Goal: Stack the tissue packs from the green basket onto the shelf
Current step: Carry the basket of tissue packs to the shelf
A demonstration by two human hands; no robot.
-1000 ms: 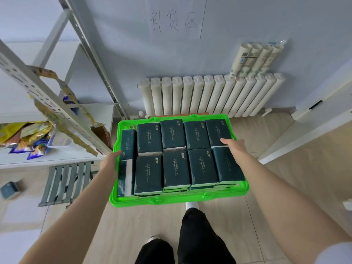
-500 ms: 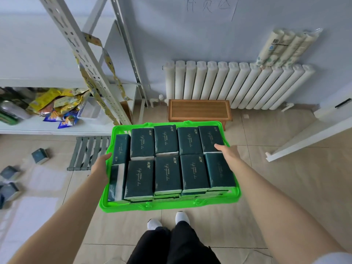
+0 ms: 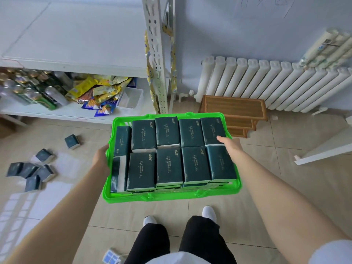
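Above the tiled floor [image 3: 266, 187]: green basket [image 3: 171, 196], carried level, below the shelf [image 3: 76, 35].
Basket contents: tissue packs [image 3: 168, 167], dark green, filling it edge to edge.
Left hand [image 3: 100, 159]: clamped on the basket's left rim.
Right hand [image 3: 231, 147]: clamped on the right rim, thumb over a pack.
Floor, left side: loose packs [image 3: 30, 172], scattered.

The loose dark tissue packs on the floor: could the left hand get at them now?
Probably not: the left hand grips the green plastic basket, and the loose dark tissue packs lie low, off left.
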